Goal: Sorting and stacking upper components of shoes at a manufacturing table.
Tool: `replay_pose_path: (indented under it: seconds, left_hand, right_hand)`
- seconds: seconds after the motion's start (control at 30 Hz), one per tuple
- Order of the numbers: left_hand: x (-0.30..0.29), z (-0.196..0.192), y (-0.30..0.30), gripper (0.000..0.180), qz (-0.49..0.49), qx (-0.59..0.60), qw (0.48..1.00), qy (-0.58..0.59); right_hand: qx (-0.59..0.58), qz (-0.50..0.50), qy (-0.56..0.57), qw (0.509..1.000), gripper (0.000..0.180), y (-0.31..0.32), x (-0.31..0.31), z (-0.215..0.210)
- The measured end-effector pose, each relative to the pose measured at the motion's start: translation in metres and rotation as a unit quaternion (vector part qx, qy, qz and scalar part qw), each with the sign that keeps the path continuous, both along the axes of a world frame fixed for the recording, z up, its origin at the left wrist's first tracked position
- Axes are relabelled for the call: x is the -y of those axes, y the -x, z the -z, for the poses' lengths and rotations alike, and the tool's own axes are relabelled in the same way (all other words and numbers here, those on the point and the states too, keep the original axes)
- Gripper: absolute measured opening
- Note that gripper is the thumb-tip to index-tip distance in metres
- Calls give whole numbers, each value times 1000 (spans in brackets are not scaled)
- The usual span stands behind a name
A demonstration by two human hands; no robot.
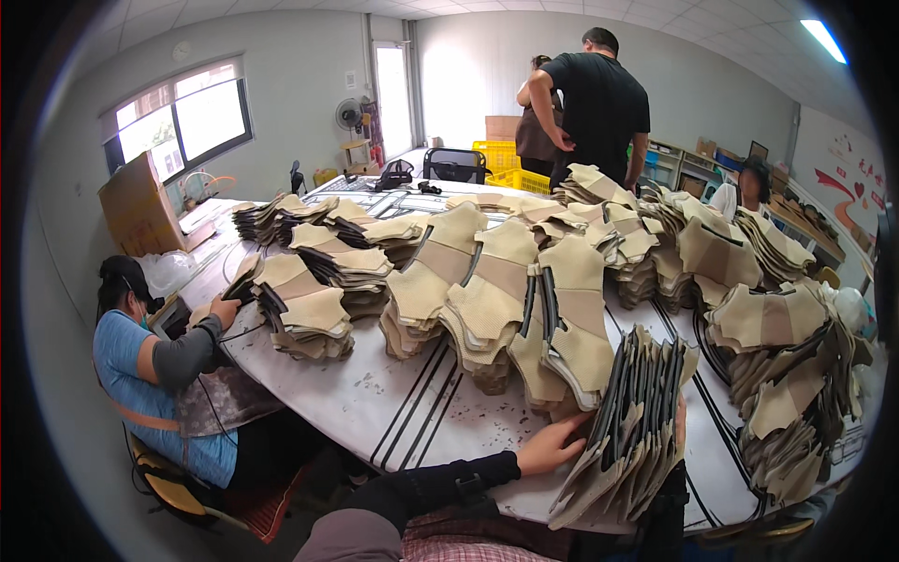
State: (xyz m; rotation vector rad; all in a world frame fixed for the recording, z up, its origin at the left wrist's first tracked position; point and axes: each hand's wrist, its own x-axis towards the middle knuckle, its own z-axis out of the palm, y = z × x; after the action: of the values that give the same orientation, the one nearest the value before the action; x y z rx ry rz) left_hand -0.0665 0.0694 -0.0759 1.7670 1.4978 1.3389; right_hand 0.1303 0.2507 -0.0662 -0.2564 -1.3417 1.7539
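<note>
A thick bundle of beige padded fabric pieces with dark edging (623, 436) stands on edge, tilted, at the near edge of the table. My left hand (552, 444) presses on the bundle's left side, its fingertips partly hidden behind the pieces. On the bundle's right side only a strip of my right hand (682, 423) shows, lying against it; the fingers are mostly covered. Both hands hold the bundle between them. Just beyond it lies a pile of beige pieces with a brown middle band (573, 309), hanging slightly over smaller layers.
Many similar piles cover the white table (412, 393), including a tall stack (782, 421) at the right. A seated person in blue (154, 375) handles pieces at the left. Two people stand at the back near yellow crates (515, 180); another sits at the far right.
</note>
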Motion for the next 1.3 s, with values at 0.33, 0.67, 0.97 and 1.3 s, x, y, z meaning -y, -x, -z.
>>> replay_pose_path:
  seconds: [0.33,0.67,0.97,1.3]
  left_hand:
    - [4,-3,1,59,5,0,1000,-5]
    - [4,8,8,59,-20,58,998,16]
    - [-2,12,0,60,-10,42,999,-13]
    - [3,-1,5,57,-20,5,999,-36]
  right_hand:
    - [-38,85,185,978,36,11,-5,3]
    - [135,135,-158,969,61,-5,-15,26]
    - [194,205,-234,930,55,-20,-14,25]
    - [66,100,-46,992,62,-5,-9,22]
